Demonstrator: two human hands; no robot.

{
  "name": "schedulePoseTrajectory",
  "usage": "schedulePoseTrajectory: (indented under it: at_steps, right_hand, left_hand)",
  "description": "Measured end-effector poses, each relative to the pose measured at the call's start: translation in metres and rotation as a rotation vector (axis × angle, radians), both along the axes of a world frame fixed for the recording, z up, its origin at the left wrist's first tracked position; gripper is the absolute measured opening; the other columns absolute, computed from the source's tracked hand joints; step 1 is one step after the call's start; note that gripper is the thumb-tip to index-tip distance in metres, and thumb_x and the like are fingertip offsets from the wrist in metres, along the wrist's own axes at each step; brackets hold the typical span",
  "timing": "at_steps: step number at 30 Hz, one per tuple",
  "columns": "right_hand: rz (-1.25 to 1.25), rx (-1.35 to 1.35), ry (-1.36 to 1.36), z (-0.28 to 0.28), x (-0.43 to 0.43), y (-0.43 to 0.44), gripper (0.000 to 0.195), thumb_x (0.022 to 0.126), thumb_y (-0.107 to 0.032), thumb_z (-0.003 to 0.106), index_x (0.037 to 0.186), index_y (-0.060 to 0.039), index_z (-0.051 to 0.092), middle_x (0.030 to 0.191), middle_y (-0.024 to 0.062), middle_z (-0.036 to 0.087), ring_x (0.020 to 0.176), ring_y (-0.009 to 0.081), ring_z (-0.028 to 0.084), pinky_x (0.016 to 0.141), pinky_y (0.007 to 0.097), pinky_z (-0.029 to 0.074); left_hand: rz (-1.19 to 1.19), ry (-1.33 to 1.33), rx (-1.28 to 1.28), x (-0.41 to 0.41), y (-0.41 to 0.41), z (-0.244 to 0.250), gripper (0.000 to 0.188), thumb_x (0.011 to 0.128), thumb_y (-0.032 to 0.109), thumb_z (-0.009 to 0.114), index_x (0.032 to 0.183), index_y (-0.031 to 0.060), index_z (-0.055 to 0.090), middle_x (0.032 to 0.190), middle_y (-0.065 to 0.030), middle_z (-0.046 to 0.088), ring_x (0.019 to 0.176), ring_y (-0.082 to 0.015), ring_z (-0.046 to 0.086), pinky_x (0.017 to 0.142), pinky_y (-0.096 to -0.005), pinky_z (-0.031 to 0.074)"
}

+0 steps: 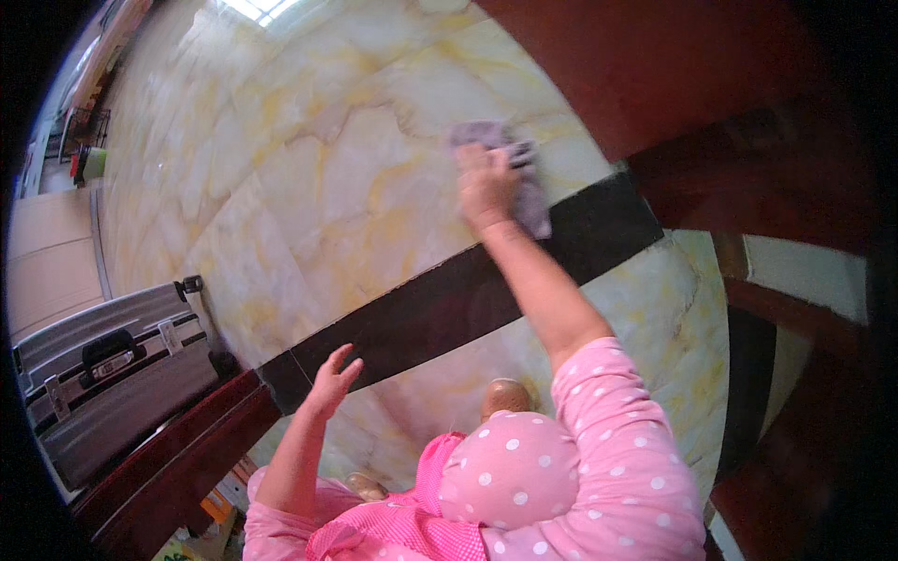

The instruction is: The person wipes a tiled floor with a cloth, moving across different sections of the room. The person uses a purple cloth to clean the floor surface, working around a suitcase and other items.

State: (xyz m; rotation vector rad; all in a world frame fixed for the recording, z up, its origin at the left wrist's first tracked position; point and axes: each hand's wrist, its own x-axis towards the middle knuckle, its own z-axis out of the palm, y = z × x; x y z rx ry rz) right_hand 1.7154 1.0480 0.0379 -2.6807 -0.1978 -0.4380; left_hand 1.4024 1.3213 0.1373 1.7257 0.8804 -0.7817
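Flat on a mauve-grey cloth [534,203] lies my right hand [485,184], pressing it to the marble-patterned floor tiles [351,203]. The cloth is partly bunched beside my fingers, and its lower corner reaches the dark tile strip [449,301]. My left hand [335,382] holds nothing; its thumb and fingers are spread in the air over the strip's left end. Below my arms are my bent knee in pink dotted cloth and the tip of a brown shoe [506,397].
A grey metal hard case [126,379] with latches and a handle rests by a dark red wooden ledge [189,442] at the left. Dark red wooden furniture [652,77] borders the floor at the right. Cartons [56,252] stand at the far left.
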Motion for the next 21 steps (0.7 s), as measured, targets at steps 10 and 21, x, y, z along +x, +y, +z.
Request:
schedulePoseTrajectory:
  at_steps: [10, 21]
  right_hand:
    - [0.654, -0.052, 0.256, 0.017, -0.036, 0.045, 0.066, 0.071, -0.034, 0.069, 0.133, -0.0198, 0.05, 0.142, 0.0013, 0.042, 0.129, 0.0264, 0.035, 0.091, 0.0458, 0.035]
    - [0.818, -0.189, 0.261, 0.01, -0.015, 0.024, 0.072, 0.068, -0.026, 0.071, 0.136, -0.0242, 0.046, 0.144, 0.0012, 0.039, 0.131, 0.0265, 0.034, 0.097, 0.0468, 0.033]
  left_hand:
    - [-0.106, -0.032, 0.207, 0.064, 0.049, 0.209, 0.053, 0.093, 0.015, 0.061, 0.141, 0.0056, 0.04, 0.141, -0.0133, 0.045, 0.13, -0.0222, 0.041, 0.104, -0.0346, 0.037]
    - [0.379, -0.219, 0.218, -0.008, 0.131, 0.184, 0.039, 0.096, 0.017, 0.056, 0.133, 0.0042, 0.049, 0.126, -0.0076, 0.058, 0.112, -0.0149, 0.055, 0.091, -0.0279, 0.044]
